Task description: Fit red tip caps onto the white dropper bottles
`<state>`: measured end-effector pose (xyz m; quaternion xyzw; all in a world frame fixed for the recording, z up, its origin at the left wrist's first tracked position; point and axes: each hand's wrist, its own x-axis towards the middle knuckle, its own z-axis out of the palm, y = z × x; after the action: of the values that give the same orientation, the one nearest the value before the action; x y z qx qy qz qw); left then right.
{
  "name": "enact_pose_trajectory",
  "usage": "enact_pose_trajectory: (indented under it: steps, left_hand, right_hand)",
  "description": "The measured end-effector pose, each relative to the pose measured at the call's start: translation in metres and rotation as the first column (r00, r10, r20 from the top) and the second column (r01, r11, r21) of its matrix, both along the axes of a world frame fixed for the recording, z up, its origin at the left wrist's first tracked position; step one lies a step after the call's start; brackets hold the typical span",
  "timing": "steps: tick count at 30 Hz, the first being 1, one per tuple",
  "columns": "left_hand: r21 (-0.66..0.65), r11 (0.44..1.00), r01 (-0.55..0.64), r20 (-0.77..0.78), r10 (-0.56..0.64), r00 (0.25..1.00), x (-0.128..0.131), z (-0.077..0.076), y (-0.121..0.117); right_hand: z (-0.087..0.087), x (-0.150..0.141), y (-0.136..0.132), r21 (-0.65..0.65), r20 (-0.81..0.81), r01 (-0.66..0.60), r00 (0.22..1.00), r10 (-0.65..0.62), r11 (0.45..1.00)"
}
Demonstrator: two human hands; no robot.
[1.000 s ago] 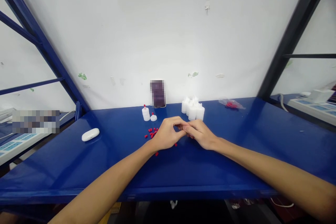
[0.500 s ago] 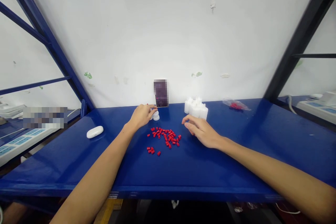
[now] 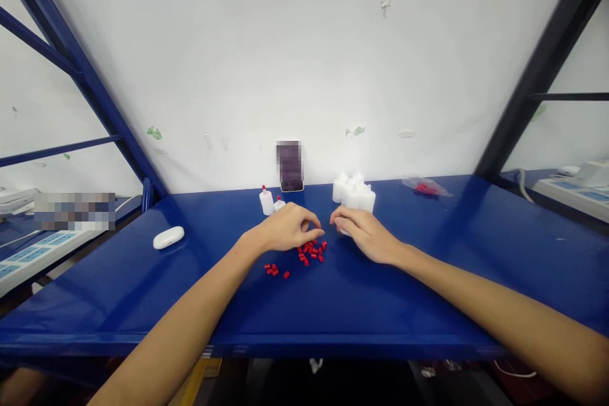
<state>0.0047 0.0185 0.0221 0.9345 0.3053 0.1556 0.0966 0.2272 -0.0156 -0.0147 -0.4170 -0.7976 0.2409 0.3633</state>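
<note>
My left hand [image 3: 292, 227] hovers over the pile of small red caps [image 3: 313, 252], its thumb and forefinger curved and apart, with nothing seen between them. Part of the pile is hidden beneath it. Just behind that hand stand two white dropper bottles with red caps, one [image 3: 267, 202] in plain view, the other [image 3: 279, 205] partly covered. To the right, my right hand [image 3: 364, 231] has its fingers curled round a small white bottle [image 3: 344, 232], mostly hidden under them. Several white bottles without red caps [image 3: 354, 193] stand grouped behind this hand.
A phone [image 3: 290, 168] leans on the wall at the back. On the left lies a white earbud case [image 3: 169, 238]. A clear bag with red caps [image 3: 425, 188] is at the back right. Several loose red caps [image 3: 272, 270] lie nearer the front of the blue table [image 3: 304, 317].
My left hand has come away from the capped bottles, moving right and nearer over the red caps. Something white now shows under my right hand's fingers, which have barely shifted.
</note>
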Motion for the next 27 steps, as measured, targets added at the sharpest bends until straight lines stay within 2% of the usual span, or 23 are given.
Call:
enact_pose_trajectory:
  steps: [4, 10, 22, 27]
  left_hand:
    - [0.015, 0.999, 0.046, -0.074, -0.045, 0.996, 0.006, -0.007, -0.001]
    - [0.031, 0.996, 0.086, -0.082, -0.083, 0.993, 0.004, -0.011, 0.002]
    - [-0.025, 0.997, 0.067, -0.126, -0.07, 0.99, 0.006, -0.011, -0.001]
    - [0.072, 0.996, 0.061, -0.144, -0.05, 0.988, 0.012, -0.014, -0.003]
  right_hand:
    - [-0.002, -0.001, 0.001, -0.016, 0.012, -0.005, 1.0, 0.005, 1.0]
    - [-0.005, 0.0, 0.002, -0.017, 0.065, 0.028, 0.998, -0.027, 0.999]
    - [-0.002, -0.001, 0.0, -0.002, 0.106, 0.017, 0.994, -0.017, 1.0]
    - [-0.004, -0.001, 0.002, 0.046, 0.153, -0.027, 0.988, 0.02, 0.999]
